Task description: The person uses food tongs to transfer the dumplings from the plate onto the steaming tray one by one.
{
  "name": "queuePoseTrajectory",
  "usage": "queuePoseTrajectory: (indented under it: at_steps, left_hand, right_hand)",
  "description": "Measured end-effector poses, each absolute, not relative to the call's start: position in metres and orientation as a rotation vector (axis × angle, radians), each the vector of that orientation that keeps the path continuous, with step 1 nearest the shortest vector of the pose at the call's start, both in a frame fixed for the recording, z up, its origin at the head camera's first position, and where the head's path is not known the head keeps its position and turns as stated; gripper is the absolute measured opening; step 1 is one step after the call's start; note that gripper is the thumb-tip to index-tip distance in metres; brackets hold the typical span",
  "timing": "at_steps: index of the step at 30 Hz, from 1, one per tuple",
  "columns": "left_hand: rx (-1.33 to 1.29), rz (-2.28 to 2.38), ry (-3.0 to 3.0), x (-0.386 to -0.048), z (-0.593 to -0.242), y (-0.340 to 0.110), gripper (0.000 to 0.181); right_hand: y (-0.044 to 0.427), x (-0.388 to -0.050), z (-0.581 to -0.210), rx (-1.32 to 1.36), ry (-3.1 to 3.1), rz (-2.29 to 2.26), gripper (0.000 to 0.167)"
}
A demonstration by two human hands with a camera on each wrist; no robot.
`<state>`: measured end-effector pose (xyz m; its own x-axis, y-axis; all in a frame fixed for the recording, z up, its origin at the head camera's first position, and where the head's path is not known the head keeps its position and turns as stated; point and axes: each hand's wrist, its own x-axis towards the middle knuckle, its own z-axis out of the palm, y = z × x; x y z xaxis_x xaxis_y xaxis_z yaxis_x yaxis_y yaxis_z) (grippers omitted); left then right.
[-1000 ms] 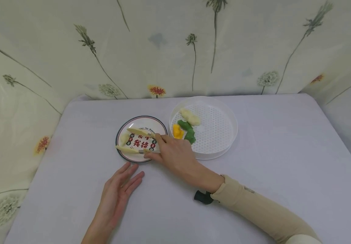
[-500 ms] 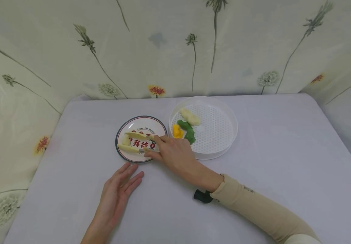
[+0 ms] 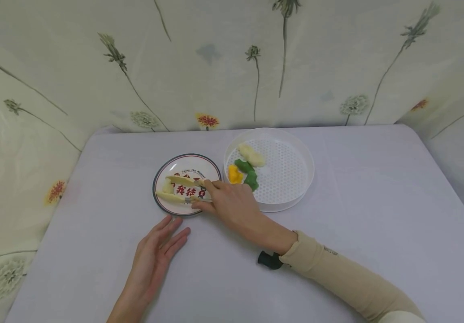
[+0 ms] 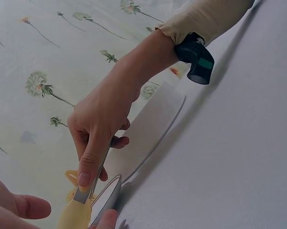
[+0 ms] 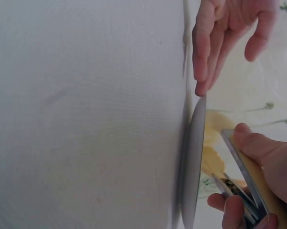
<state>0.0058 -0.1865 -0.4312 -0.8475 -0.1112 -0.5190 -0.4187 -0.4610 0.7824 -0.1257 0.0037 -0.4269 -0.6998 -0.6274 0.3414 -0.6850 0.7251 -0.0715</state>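
Observation:
In the head view my right hand (image 3: 236, 202) grips a pair of tongs (image 3: 181, 180) with pale yellow tips and metal arms. The tips reach over a round white plate (image 3: 193, 162) with a dark rim line and red lettering. Between them, at the plate's left side, lies a small pale dumpling-like piece (image 3: 167, 186), partly covered by the tips. My left hand (image 3: 153, 258) is held with fingers extended, its fingertips at the plate's near edge. The right wrist view puts those left fingers (image 5: 203, 71) at the plate's rim (image 5: 196, 157).
Right of the plate stands a white round steamer tray (image 3: 284, 179) with a perforated base. In it lie a pale piece (image 3: 251, 155), a yellow piece (image 3: 235, 174) and green pieces (image 3: 250, 180). A dark device (image 3: 270, 260) is strapped at my right wrist. Floral cloth hangs behind the white table.
The tong tips have drawn closer together around the pale piece on the plate, the far tip moving nearer to me. My left hand has stayed at the plate's edge.

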Motion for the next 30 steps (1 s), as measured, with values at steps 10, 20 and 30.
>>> queuePoseTrajectory:
  at_steps: [10, 20, 30]
  left_hand:
    - [-0.766, 2.427, 1.522, 0.0056, -0.433, -0.1856, 0.063]
    - [-0.779, 2.417, 1.51, 0.0046, -0.4335, -0.186, 0.063]
    - [-0.778, 2.42, 1.506, 0.0055, -0.4322, -0.1863, 0.063]
  right_hand:
    - [0.0095, -0.1262, -0.4238, 1.024, -2.642, 0.27, 0.056]
    - [0.0112, -0.1261, -0.4234, 1.033, -2.655, 0.253, 0.058]
    - [0.0109, -0.1272, -0.4234, 1.031, -2.642, 0.277, 0.056]
